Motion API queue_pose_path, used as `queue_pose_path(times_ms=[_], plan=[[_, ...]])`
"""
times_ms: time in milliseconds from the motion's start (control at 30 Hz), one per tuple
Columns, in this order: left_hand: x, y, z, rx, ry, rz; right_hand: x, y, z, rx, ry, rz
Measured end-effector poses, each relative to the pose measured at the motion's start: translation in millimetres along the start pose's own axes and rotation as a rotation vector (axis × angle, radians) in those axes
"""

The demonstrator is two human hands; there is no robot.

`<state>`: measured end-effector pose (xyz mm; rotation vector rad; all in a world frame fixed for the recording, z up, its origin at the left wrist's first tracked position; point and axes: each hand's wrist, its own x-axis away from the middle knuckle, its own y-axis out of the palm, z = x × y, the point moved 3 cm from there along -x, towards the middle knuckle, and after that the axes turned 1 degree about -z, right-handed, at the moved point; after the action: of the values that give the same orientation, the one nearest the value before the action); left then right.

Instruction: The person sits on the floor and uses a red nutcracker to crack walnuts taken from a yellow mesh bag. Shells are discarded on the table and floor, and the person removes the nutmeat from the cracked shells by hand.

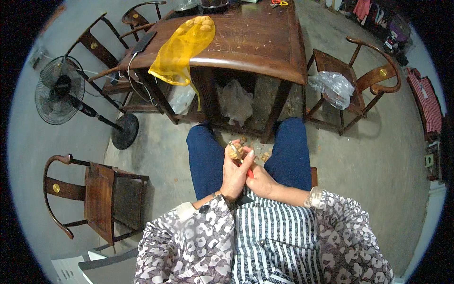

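Above my lap, my left hand (231,177) is closed around a tan walnut (233,152), whose ridged shell shows past the fingertips. My right hand (261,182) is closed on a red-handled metal tool (250,173). Its narrow metal end lies across the walnut; its exact kind cannot be made out between the fingers. Both hands touch each other, and the fingers partly hide the nut. On the dark wooden table (246,42) ahead, a yellow mesh bag (178,47) holds several more walnuts (202,22) and droops over the near edge.
Shell bits (266,155) litter the floor between my knees. A standing fan (60,90) and a wooden chair (99,199) are at the left. Another chair (373,75), with a clear plastic bag (333,87) on it, stands right. A phone-like black device (144,42) lies on the table's left edge, cable attached.
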<state>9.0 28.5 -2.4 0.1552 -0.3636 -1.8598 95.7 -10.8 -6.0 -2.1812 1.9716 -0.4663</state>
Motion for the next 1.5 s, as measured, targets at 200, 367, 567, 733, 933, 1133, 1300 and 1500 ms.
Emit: queue_pose_path(times_ms=[200,367,567,733,933,1133,1300,1500], plan=[[-35,10,54,0.068,0.167,0.005,-52,-18,-41,-0.272,-0.164,0.072],[-108,22,88,0.043,0.098,-0.073,-150,-80,-63,-0.333,-0.072,0.236],[-178,26,126,-0.313,0.145,-0.205,-218,-135,-127,-0.719,0.123,0.132],[-211,35,148,-0.302,0.093,-0.322,-259,-158,-125,-0.816,0.149,0.140],[-240,38,168,-0.444,-0.055,-0.399,-283,-175,-129,-0.529,0.137,0.167],[-310,23,169,-0.778,0.062,-0.208,-317,-183,-147,-0.508,0.032,0.183],[-334,12,178,-0.899,0.095,-0.161,-351,-172,-133,-0.629,0.005,0.112],[-362,0,187,-1.070,0.113,-0.138,-395,-162,-123,-0.816,-0.110,0.042]])
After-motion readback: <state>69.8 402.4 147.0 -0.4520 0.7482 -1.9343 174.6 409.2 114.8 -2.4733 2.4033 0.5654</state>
